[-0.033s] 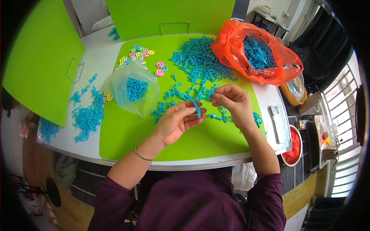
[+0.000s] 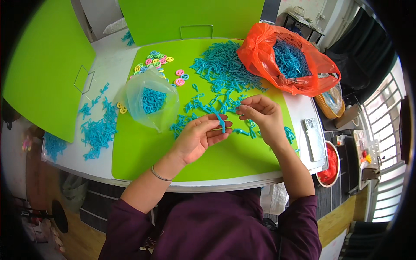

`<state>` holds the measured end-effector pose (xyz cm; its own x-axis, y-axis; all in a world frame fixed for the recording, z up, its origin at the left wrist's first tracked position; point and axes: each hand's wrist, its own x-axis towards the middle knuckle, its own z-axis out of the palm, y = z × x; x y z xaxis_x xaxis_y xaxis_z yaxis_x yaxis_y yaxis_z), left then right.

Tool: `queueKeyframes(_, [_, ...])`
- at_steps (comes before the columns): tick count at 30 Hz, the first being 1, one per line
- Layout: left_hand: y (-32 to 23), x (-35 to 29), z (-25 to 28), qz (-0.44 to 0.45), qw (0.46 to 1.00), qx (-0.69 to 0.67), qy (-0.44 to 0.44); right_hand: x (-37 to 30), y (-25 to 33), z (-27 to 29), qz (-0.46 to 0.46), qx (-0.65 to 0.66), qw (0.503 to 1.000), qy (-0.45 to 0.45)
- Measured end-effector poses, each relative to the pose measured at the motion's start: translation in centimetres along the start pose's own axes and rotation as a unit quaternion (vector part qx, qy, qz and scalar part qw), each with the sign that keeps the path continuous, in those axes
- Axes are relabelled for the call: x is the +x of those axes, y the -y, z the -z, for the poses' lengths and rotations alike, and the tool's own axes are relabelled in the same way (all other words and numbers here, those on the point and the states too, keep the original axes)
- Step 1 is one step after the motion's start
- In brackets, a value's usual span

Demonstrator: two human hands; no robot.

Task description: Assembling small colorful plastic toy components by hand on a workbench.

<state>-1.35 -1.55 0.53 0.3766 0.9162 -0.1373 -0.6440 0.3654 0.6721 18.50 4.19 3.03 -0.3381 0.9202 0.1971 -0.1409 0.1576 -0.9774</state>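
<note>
My left hand (image 2: pixel 197 136) pinches a slim blue plastic piece (image 2: pixel 221 122) between thumb and forefinger, its other fingers half curled beneath. Just to the right, my right hand (image 2: pixel 262 113) has thumb and forefinger brought together; what they hold, if anything, is too small to make out. Loose blue plastic pieces (image 2: pixel 216 103) lie scattered behind and between the hands on a green mat (image 2: pixel 203 167). Beyond them rises a large heap of similar blue pieces (image 2: pixel 225 65). A translucent bag (image 2: pixel 134 102) with more blue pieces stands left of my left hand.
An orange-red plastic bag (image 2: pixel 260 54) full of blue pieces sits at the far right. Colourful plastic rings (image 2: pixel 180 81) lie behind the translucent bag. More blue pieces (image 2: pixel 99 130) cover the white table's left side. A phone (image 2: pixel 314 138) rests near the right edge; green boards stand at back and left.
</note>
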Motion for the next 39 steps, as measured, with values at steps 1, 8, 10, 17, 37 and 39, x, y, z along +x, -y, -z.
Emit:
queueKeyframes(1, [0.1, 0.0, 0.0, 0.0, 1.0, 0.0, 0.0, 0.0, -0.1, -0.1, 0.0, 0.0, 1.0, 0.0])
queueKeyframes(8, [0.4, -0.2, -0.1, -0.011, 0.999, 0.04, -0.01, -0.7, -0.3, -1.1, 0.018, -0.029, 0.999, 0.003])
queueKeyframes(10, [0.4, -0.3, -0.3, -0.007, 0.999, 0.041, 0.001, -0.8, -0.2, -1.1, 0.024, -0.032, 0.999, 0.002])
queueKeyframes(17, [0.4, -0.3, -0.2, -0.005, 0.999, 0.036, 0.007, -0.9, 0.0, -1.1, 0.025, -0.031, 0.999, 0.005])
queueKeyframes(37, [0.5, -0.4, -0.6, -0.058, 0.989, 0.132, -0.036, -2.0, -0.4, -2.1, 0.382, -0.392, 0.837, 0.013])
queueKeyframes(39, [0.5, -0.4, -0.3, -0.059, 0.984, 0.165, -0.021, -1.6, -0.2, -2.2, 0.456, -0.425, 0.782, 0.021])
